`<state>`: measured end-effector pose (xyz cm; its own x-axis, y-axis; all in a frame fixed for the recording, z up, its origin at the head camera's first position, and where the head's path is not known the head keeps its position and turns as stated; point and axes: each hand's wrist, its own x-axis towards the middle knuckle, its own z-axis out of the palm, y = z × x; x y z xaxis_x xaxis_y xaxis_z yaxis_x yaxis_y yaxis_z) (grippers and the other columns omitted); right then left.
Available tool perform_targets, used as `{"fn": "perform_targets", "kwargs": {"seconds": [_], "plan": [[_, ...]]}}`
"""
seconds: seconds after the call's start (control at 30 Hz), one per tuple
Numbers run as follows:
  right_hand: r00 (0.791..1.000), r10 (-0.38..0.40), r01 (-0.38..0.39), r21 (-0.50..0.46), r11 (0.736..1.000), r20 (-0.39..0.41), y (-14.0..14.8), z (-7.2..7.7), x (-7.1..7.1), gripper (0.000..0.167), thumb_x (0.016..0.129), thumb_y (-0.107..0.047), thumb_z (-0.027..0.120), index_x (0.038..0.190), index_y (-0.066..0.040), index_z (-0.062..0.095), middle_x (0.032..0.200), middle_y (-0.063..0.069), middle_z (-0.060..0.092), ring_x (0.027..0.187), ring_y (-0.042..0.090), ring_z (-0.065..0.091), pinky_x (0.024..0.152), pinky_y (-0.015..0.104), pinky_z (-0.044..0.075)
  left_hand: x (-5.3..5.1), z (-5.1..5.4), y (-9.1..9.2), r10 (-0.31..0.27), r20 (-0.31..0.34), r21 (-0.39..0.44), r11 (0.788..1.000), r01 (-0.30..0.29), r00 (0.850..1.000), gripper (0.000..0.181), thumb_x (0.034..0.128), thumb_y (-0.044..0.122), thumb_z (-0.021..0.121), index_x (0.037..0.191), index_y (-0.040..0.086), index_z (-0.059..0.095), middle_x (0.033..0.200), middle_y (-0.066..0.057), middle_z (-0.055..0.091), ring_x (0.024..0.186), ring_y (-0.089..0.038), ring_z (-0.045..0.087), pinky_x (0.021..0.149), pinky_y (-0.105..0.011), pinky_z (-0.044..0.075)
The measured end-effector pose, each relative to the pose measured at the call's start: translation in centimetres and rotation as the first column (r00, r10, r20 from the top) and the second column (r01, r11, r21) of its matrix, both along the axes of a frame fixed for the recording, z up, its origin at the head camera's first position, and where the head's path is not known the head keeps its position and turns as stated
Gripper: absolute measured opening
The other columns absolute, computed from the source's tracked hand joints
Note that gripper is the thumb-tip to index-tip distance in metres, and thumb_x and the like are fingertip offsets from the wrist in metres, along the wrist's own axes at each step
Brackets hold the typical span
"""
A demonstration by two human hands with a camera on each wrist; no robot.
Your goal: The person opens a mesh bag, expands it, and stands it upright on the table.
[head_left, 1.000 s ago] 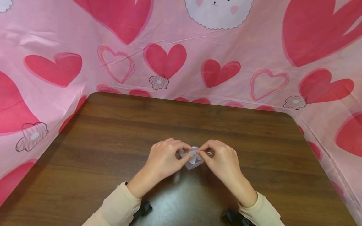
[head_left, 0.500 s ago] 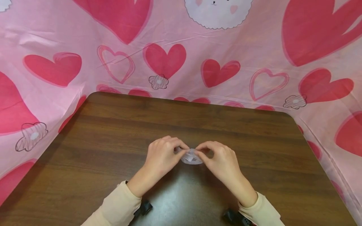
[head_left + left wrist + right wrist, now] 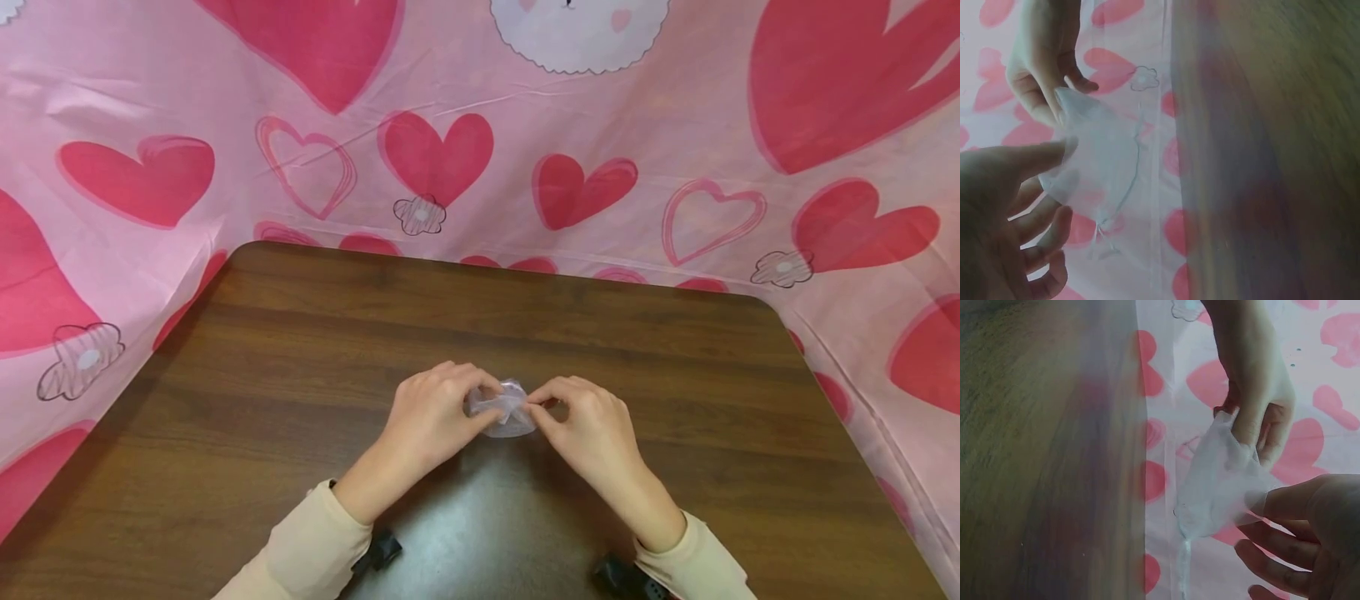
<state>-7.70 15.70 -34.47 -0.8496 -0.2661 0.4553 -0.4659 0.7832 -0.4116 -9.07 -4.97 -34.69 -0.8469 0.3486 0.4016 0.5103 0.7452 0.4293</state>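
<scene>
A small sheer white drawstring pouch (image 3: 510,421) is held up between my two hands over the table. My left hand (image 3: 438,412) grips its left side, thumb in front and index finger behind, a little apart at the opening. Close by on the right, my right hand (image 3: 592,421) pinches the pouch's edge between thumb and index finger. In the left wrist view the pouch (image 3: 1100,156) hangs spread, with a thin drawstring (image 3: 1130,181) along one side and loose knotted ends. The right wrist view shows the same gauzy fabric (image 3: 1213,487), partly covered by fingers.
The brown wood-grain table (image 3: 360,317) has rounded far corners. Pink cloth (image 3: 322,67) with red hearts surrounds its back and sides. Black wrist devices (image 3: 378,552) sit under both beige sleeves (image 3: 311,542).
The pouch's mouth was pulled together between the fingertips half a second ago. Now the left thumb and index finger have parted, and the fabric shows wider between my hands.
</scene>
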Motion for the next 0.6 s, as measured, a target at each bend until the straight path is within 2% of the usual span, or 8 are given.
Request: {"fn": "perform_targets", "kwargs": {"seconds": [0.1,0.23,0.4,0.6], "plan": [[0.998,0.017,-0.018,-0.007,1.000,-0.056,-0.24,-0.21,0.01,0.019,0.071,-0.009,0.089,0.081,-0.017,0.075,0.078,-0.007,0.071,0.070,0.014,0.066,0.057,0.034,0.050,0.13,0.08,0.25,-0.012,0.000,-0.013,1.000,0.012,1.000,0.029,0.0725,0.039,0.088,0.096,0.031,0.074,0.087,0.018,0.067,0.075,-0.005,0.057,0.057,-0.027,0.046],[0.992,0.033,-0.036,-0.022,0.999,-0.120,-0.55,-0.35,0.04,0.022,0.069,-0.008,0.090,0.081,-0.018,0.075,0.079,-0.007,0.071,0.071,0.013,0.066,0.057,0.033,0.051,0.19,0.07,0.59,-0.012,-0.046,-0.002,1.000,0.012,0.999,0.023,0.0749,0.033,0.087,0.093,0.030,0.074,0.085,0.018,0.066,0.073,-0.004,0.058,0.056,-0.026,0.047],[0.986,0.035,-0.042,-0.035,0.999,-0.161,-0.80,-0.33,0.13,0.017,0.074,-0.013,0.088,0.084,-0.019,0.076,0.076,-0.010,0.068,0.068,0.007,0.062,0.055,0.029,0.048,0.05,-0.03,0.73,0.044,-0.119,0.027,0.999,-0.041,0.992,0.010,0.0785,0.027,0.083,0.082,0.030,0.074,0.074,0.020,0.060,0.064,-0.001,0.054,0.052,-0.023,0.042],[0.986,0.033,-0.041,-0.046,0.998,-0.163,-0.98,-0.22,0.47,0.019,0.078,-0.026,0.086,0.090,-0.017,0.076,0.076,-0.009,0.066,0.070,0.006,0.061,0.056,0.029,0.048,-0.08,0.04,0.59,0.125,-0.092,0.045,0.992,-0.122,0.988,0.007,0.0802,0.027,0.080,0.080,0.029,0.073,0.067,0.019,0.058,0.057,-0.002,0.051,0.050,-0.025,0.039]]}}
